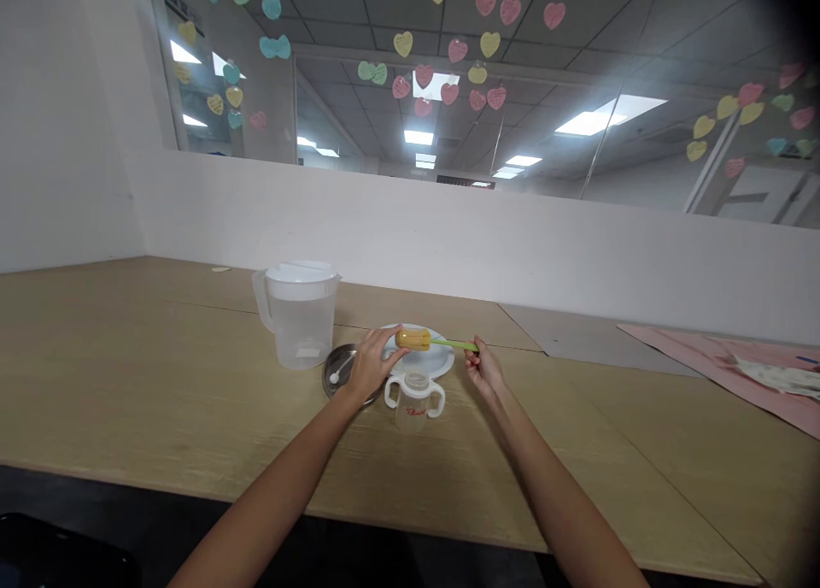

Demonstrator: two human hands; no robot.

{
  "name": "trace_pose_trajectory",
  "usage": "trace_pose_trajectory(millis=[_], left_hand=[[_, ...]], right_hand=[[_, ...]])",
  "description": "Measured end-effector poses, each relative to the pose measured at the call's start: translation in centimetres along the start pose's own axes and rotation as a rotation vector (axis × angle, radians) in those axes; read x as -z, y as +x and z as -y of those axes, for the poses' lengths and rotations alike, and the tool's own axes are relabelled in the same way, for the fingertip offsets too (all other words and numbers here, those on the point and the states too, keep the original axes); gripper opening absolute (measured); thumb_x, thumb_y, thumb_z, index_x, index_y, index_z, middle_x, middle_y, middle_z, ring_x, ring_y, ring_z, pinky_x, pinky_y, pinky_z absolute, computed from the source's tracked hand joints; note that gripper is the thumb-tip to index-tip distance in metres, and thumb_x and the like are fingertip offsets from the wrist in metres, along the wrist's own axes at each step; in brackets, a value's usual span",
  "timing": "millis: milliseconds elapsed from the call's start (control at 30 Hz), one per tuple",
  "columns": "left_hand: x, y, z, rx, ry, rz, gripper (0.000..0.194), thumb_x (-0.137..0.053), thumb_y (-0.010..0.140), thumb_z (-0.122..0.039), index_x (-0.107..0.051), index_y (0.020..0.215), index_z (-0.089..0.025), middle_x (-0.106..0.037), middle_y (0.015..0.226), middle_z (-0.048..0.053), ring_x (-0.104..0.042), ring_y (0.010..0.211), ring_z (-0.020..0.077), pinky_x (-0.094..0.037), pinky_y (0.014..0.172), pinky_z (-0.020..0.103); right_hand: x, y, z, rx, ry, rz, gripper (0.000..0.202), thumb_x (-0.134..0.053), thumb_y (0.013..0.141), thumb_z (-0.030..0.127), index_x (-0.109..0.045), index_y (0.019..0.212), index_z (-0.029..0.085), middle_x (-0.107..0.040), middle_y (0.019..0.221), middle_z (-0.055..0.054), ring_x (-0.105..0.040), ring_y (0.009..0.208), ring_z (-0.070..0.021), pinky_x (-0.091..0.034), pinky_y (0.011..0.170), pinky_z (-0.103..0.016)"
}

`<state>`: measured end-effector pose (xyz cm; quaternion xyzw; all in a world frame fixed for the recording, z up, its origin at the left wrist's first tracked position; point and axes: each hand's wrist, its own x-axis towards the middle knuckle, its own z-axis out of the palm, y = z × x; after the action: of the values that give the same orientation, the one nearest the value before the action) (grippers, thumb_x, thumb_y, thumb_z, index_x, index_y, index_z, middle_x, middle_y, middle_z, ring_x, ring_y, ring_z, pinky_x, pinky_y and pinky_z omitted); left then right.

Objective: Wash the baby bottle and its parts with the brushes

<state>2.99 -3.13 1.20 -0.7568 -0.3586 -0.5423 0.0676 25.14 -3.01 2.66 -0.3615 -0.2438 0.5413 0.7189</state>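
Note:
My left hand (371,361) pinches the yellow head of a bottle brush (413,340) between thumb and fingers. The brush's thin green handle (452,343) runs level to my right hand (483,367), whose fingers are closed on its end. Just below the brush, a clear baby cup (411,410) with two white handles and red print stands upright on the table, its lid off. A white plate (442,364) lies behind, partly hidden by the brush and cup. Beside my left wrist, a round metal tray (333,386) holds a small white straw-like piece (339,373).
A translucent pitcher (304,323) with a white lid stands left of the tray. Pink cloth or paper (698,361) lies on the right of the wooden table (160,383). A white wall (410,238) and a window with heart-shaped notes rise behind.

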Motion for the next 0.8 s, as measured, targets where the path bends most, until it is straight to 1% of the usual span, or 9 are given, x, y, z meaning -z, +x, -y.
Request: trace_pose_trajectory(millis=[133,200,267,367,433,500,600,733,800], left_hand=[[-0.3,-0.1,0.2,0.074,-0.031,-0.008,0.04,-0.056,0.075,-0.038,-0.052,0.11,-0.02,-0.061,0.098,0.006,-0.055,0.091,0.0173,-0.044,0.08,0.032],[-0.3,-0.1,0.3,0.107,-0.038,-0.02,0.04,-0.057,0.073,-0.039,-0.053,0.108,-0.02,-0.061,0.096,0.005,-0.056,0.088,0.0171,-0.044,0.079,0.031],[-0.3,-0.1,0.3,0.124,-0.043,-0.024,0.04,-0.058,0.072,-0.04,-0.054,0.107,-0.02,-0.062,0.095,0.005,-0.056,0.087,0.0169,-0.044,0.079,0.031],[-0.2,0.0,-0.1,0.11,-0.043,-0.026,0.039,-0.059,0.072,-0.04,-0.055,0.106,-0.02,-0.062,0.096,0.005,-0.055,0.089,0.0172,-0.043,0.081,0.031],[-0.1,0.0,-0.3,0.088,-0.034,-0.019,0.038,-0.058,0.073,-0.039,-0.055,0.106,-0.021,-0.061,0.097,0.005,-0.054,0.09,0.0176,-0.042,0.081,0.032],[-0.1,0.1,-0.4,0.072,-0.022,-0.003,0.038,-0.057,0.074,-0.038,-0.055,0.107,-0.021,-0.061,0.096,0.004,-0.053,0.089,0.0177,-0.042,0.08,0.032],[0.0,0.2,-0.4,0.071,-0.014,-0.008,0.037,-0.056,0.074,-0.039,-0.055,0.107,-0.022,-0.061,0.093,0.004,-0.052,0.087,0.0172,-0.042,0.079,0.031],[0.1,0.3,-0.3,0.08,-0.045,-0.021,0.038,-0.056,0.075,-0.038,-0.055,0.109,-0.022,-0.06,0.09,0.003,-0.052,0.086,0.0165,-0.042,0.079,0.03],[0.0,0.4,-0.3,0.082,-0.057,-0.019,0.038,-0.056,0.074,-0.038,-0.055,0.109,-0.022,-0.061,0.089,0.003,-0.052,0.085,0.0163,-0.042,0.078,0.03]], right_hand=[[-0.5,-0.5,-0.2,-0.005,0.051,-0.019,0.022,-0.053,0.08,0.025,-0.044,0.062,0.016,-0.041,0.043,0.008,-0.034,0.033,-0.001,-0.037,0.034,-0.009],[-0.8,-0.8,-0.4,0.026,0.062,-0.03,0.022,-0.053,0.079,0.028,-0.045,0.062,0.016,-0.041,0.043,0.007,-0.037,0.035,-0.0016,-0.039,0.036,-0.009],[-1.0,-1.1,-0.7,0.103,0.055,-0.029,0.023,-0.054,0.079,0.032,-0.047,0.063,0.016,-0.04,0.042,0.007,-0.037,0.036,-0.0025,-0.041,0.038,-0.011],[-1.0,-1.3,-0.8,0.246,-0.006,-0.004,0.027,-0.054,0.077,0.039,-0.051,0.065,0.015,-0.04,0.041,0.007,-0.036,0.035,-0.0033,-0.043,0.039,-0.015],[-0.9,-1.2,-0.7,0.292,-0.055,0.008,0.031,-0.054,0.075,0.043,-0.052,0.064,0.014,-0.038,0.039,0.008,-0.033,0.033,-0.0036,-0.042,0.038,-0.017],[-0.8,-1.1,-0.5,0.293,-0.086,0.018,0.033,-0.054,0.074,0.045,-0.053,0.062,0.014,-0.036,0.037,0.008,-0.03,0.032,-0.0036,-0.039,0.035,-0.017],[-0.6,-0.9,-0.4,0.233,-0.099,0.026,0.031,-0.054,0.075,0.042,-0.053,0.062,0.013,-0.035,0.036,0.008,-0.027,0.031,-0.0033,-0.036,0.033,-0.016],[-0.5,-0.8,-0.6,0.157,-0.028,0.006,0.024,-0.053,0.076,0.035,-0.05,0.064,0.015,-0.035,0.039,0.009,-0.026,0.032,-0.0023,-0.032,0.032,-0.014],[-0.6,-0.8,-0.8,0.139,0.02,-0.01,0.023,-0.053,0.077,0.034,-0.047,0.064,0.016,-0.035,0.04,0.009,-0.026,0.032,-0.0022,-0.032,0.033,-0.013]])
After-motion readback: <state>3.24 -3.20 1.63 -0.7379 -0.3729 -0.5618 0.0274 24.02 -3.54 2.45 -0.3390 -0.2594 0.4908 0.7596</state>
